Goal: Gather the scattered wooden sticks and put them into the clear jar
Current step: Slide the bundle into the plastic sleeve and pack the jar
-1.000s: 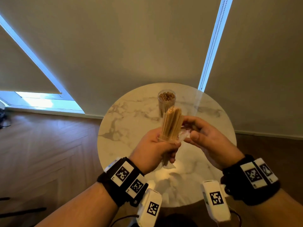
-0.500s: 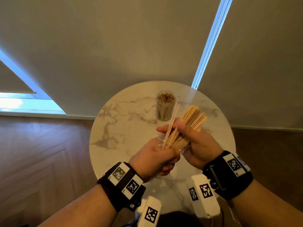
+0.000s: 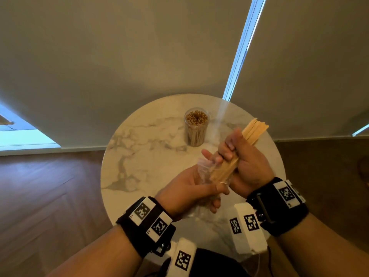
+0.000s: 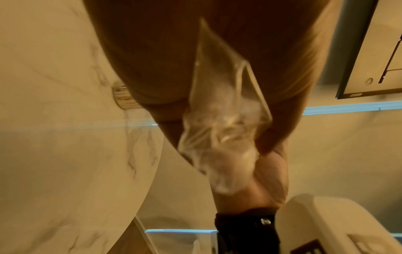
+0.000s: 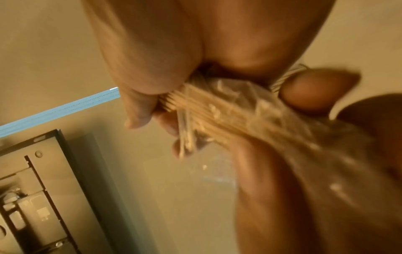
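Note:
My right hand (image 3: 247,162) grips a bundle of flat wooden sticks (image 3: 254,129) in its fist; the bundle slants up to the right above the table. The sticks' lower ends (image 3: 223,170) still sit inside a crumpled clear plastic wrapper (image 3: 205,166), which my left hand (image 3: 183,188) holds from below. The right wrist view shows the sticks (image 5: 208,111) running into the wrapper (image 5: 245,96). From the left wrist, the wrapper (image 4: 222,123) hangs out of my palm. The clear jar (image 3: 196,127) stands upright at the table's far side, packed with thin sticks.
The round marble table (image 3: 143,156) is small, with its edge close all round and wooden floor (image 3: 50,196) beyond. A wall with blinds (image 3: 139,56) stands right behind the table. Both hands hover over the table's right half, nearer than the jar.
My right hand closed round the stick bundle and drew it up and rightwards, partly out of the wrapper. The bundle went from upright to slanted. My left hand kept hold of the wrapper.

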Tool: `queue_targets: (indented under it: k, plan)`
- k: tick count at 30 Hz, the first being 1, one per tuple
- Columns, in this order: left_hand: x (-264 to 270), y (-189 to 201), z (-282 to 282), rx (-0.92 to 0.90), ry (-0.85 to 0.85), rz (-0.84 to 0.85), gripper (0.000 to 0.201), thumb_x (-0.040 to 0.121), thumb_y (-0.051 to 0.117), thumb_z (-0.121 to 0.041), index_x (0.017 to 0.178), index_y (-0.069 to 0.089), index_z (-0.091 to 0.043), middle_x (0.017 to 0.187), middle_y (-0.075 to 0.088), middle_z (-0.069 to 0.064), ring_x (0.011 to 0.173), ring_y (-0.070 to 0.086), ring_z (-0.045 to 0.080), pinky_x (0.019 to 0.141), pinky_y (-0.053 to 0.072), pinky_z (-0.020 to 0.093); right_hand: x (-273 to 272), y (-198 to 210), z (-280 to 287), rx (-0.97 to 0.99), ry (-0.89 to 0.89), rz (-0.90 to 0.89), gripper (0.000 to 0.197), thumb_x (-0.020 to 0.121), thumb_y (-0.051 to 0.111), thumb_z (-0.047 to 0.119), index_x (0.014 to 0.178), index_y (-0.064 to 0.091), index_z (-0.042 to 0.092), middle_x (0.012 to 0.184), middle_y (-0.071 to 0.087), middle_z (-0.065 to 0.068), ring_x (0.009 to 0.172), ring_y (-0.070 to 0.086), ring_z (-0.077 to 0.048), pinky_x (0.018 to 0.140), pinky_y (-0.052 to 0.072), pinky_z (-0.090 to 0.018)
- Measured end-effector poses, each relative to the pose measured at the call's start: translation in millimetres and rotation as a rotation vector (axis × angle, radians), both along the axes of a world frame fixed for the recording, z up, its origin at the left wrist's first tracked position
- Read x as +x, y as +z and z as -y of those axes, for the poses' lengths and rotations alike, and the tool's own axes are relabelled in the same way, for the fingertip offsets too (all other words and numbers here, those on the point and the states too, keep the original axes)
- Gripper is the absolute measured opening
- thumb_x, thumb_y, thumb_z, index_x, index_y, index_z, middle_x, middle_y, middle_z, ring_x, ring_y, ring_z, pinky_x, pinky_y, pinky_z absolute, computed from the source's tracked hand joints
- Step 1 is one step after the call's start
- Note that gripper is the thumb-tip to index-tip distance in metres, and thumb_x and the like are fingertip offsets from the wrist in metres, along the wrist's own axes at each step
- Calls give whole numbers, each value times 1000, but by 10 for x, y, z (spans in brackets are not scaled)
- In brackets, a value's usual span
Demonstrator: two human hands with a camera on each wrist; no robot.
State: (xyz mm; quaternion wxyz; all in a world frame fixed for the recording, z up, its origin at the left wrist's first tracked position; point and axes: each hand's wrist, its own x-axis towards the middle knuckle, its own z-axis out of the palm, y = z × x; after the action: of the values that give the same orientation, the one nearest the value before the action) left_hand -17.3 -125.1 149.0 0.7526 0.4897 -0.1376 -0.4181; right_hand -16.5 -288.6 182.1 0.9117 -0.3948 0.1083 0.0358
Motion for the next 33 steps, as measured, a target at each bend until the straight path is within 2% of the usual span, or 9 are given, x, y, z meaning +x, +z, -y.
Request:
queue_targets:
  k: [4,8,11,14,21,24,27,30,33]
  plan:
    - [61,-145,-17,13,36,-58,41,88,62,10,127,51,3,108,70,24,74,71,27,68,61,33,164,-55,280,129,-165,-75,45,101,50,51,66,47,22,57,36,6,50,44,-11,84,59,-40]
    - [44,-381,66,188,178,-93,29,93,65,6,116,50,13,99,71,28,71,73,28,63,61,31,302,-216,638,201,-234,-124,47,99,53,59,66,47,26,56,35,9,49,40,-6,67,52,-28]
    - [49,-742,196,478,178,-83,13,96,69,-3,102,62,6,91,76,17,71,71,25,68,59,36,384,-302,826,191,-232,-144,48,97,55,60,65,45,26,54,34,8,47,36,-5,58,47,-25]
    - [55,-1200,271,1018,6,242,15,90,76,-31,90,77,-16,79,73,-2,73,65,12,75,55,33,432,-332,977,148,-178,-120,48,98,55,57,65,44,25,52,33,7,46,35,-7,57,45,-26]
    - [121,-1589,305,1287,75,253,68,79,82,-51,138,59,-26,121,66,-8,105,64,12,96,52,29,505,-262,1162,32,-40,41,42,104,52,37,67,41,20,50,37,6,45,39,-11,60,48,-30]
    - [184,-1249,348,1145,426,260,40,90,73,-48,124,67,-28,114,70,-11,101,68,9,98,55,36,534,-237,1178,6,14,140,40,105,49,30,68,39,17,50,39,4,45,41,-12,62,49,-32]
    - [218,-721,612,507,711,-151,36,103,56,-41,113,71,-10,111,75,10,106,73,29,102,54,46,566,-190,1099,10,74,250,40,103,51,26,65,43,17,51,40,2,45,42,-14,62,50,-33]
    - [250,-324,831,29,712,-482,62,101,43,-55,123,65,-1,123,69,22,111,69,34,108,46,48,590,-140,920,-7,177,398,36,95,68,34,66,53,18,53,44,1,49,47,-17,67,49,-37]
    - [259,-148,976,-202,669,-563,67,104,33,-57,122,65,-1,138,59,26,133,55,40,118,37,55,575,-176,746,-57,329,466,30,86,78,43,71,63,21,58,51,-2,55,53,-21,72,48,-41]
